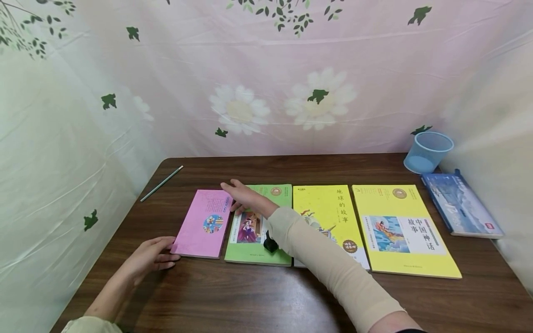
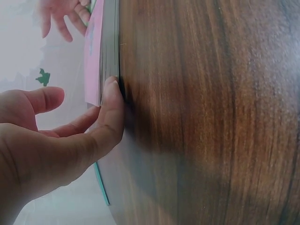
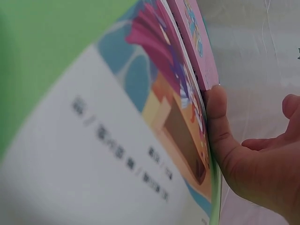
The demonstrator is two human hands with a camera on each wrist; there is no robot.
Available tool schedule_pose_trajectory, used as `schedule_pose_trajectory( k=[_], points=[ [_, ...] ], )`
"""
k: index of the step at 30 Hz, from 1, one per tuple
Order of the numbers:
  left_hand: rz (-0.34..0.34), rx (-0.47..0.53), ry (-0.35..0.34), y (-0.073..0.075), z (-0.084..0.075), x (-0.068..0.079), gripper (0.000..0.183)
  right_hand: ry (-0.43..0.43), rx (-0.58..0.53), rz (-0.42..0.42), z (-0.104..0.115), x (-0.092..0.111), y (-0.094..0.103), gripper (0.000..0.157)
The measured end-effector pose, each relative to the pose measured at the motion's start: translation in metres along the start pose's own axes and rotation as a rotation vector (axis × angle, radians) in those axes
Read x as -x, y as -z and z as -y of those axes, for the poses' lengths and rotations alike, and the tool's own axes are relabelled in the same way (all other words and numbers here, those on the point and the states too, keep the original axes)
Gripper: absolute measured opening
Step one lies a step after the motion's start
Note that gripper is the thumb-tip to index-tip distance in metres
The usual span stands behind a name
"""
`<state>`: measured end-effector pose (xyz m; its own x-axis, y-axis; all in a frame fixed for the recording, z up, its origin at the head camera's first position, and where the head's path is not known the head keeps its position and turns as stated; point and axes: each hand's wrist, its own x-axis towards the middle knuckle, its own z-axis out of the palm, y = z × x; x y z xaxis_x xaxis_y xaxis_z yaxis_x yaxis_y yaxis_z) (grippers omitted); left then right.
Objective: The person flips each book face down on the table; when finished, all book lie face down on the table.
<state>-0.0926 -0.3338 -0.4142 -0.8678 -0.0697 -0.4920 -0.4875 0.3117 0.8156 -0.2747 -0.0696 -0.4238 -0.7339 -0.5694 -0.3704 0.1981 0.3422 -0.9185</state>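
Note:
A pink book (image 1: 195, 219) lies flat at the left end of a row of books. My left hand (image 1: 147, 260) touches its lower left corner; in the left wrist view the fingertips rest against the page edges, with the thumb (image 2: 49, 99) raised apart from the cover. Over the seam between the pink book and the green book (image 1: 278, 203) reaches my right hand (image 1: 249, 198), fingers extended. In the right wrist view its thumb (image 3: 216, 105) meets the pink book's near edge beside the green cover. My right sleeve hides part of the green book and a yellow book (image 1: 320, 201).
Another yellow book (image 1: 393, 203) lies to the right, then a blue book (image 1: 462, 203) near the right wall. A blue mesh cup (image 1: 428, 152) stands at the back right corner. A pencil (image 1: 161, 183) lies at the back left. Patterned cloth surrounds the wooden table (image 1: 233, 300).

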Motion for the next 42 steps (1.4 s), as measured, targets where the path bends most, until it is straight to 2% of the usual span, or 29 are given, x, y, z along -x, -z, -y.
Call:
schedule_pose_trajectory(
  k=[16,23,35,42],
  points=[
    [-0.007,-0.022,-0.016,-0.0006,0.0000,-0.0005,0.061,0.007,-0.020,0.026,0.0015,0.0021,0.0025,0.084],
    [-0.006,-0.021,-0.015,-0.0005,-0.0006,-0.0003,0.061,-0.023,0.003,0.027,0.0016,0.0037,0.0035,0.085],
    [-0.009,-0.014,-0.014,-0.0013,-0.0006,0.0004,0.062,-0.001,-0.036,0.017,0.0004,0.0008,0.0027,0.081],
    [-0.031,-0.079,0.006,-0.0022,-0.0015,0.0009,0.061,0.000,-0.011,0.021,0.0017,0.0018,0.0044,0.082]
  ],
)
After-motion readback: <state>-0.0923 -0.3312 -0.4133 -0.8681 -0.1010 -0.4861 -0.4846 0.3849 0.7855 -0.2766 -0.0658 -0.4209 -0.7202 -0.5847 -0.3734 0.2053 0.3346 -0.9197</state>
